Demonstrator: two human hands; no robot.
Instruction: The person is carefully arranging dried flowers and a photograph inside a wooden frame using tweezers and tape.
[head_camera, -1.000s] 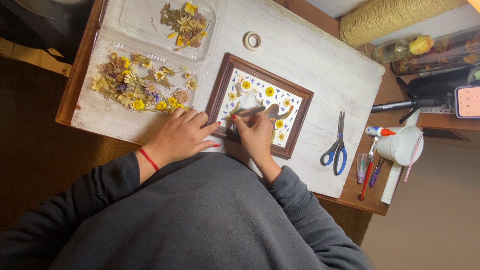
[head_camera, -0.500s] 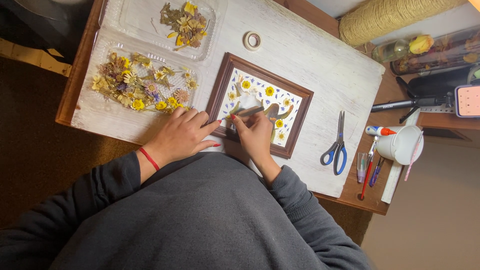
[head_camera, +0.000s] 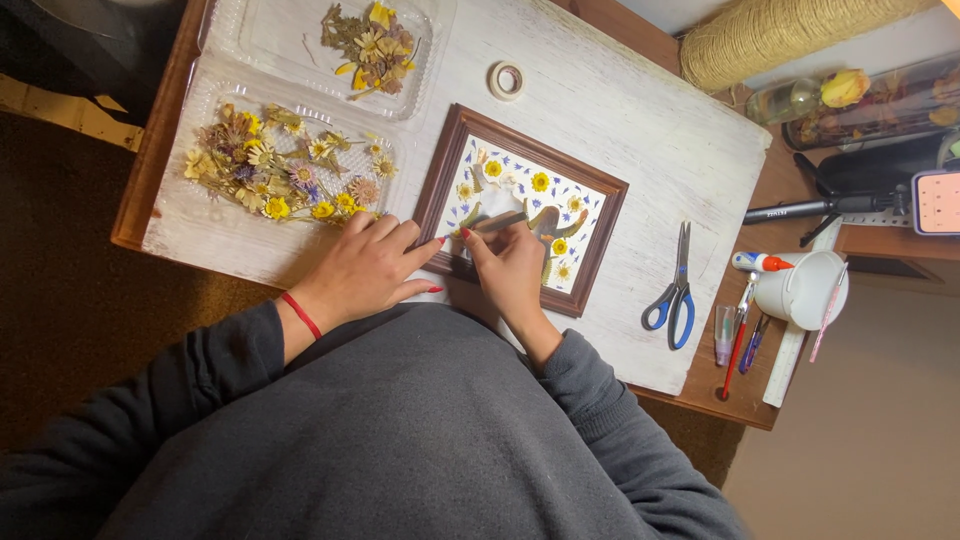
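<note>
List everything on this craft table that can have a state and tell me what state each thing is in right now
left hand: flat on the board, fingertips against the frame's edge
right hand: gripping a thin tool over the picture
picture frame: lying flat, pressed flowers inside
scissors: closed, lying flat
tape roll: lying flat
near plastic tray: open, full of dried flowers
far plastic tray: open, small pile of flowers
white cup: tipped on its side

a dark grey sweatshirt is worn, its long sleeves pushed up above the wrists. a thin red band is seen around the wrist of the left hand (head_camera: 365, 270). red polish is worn on the fingernails of both hands.
</note>
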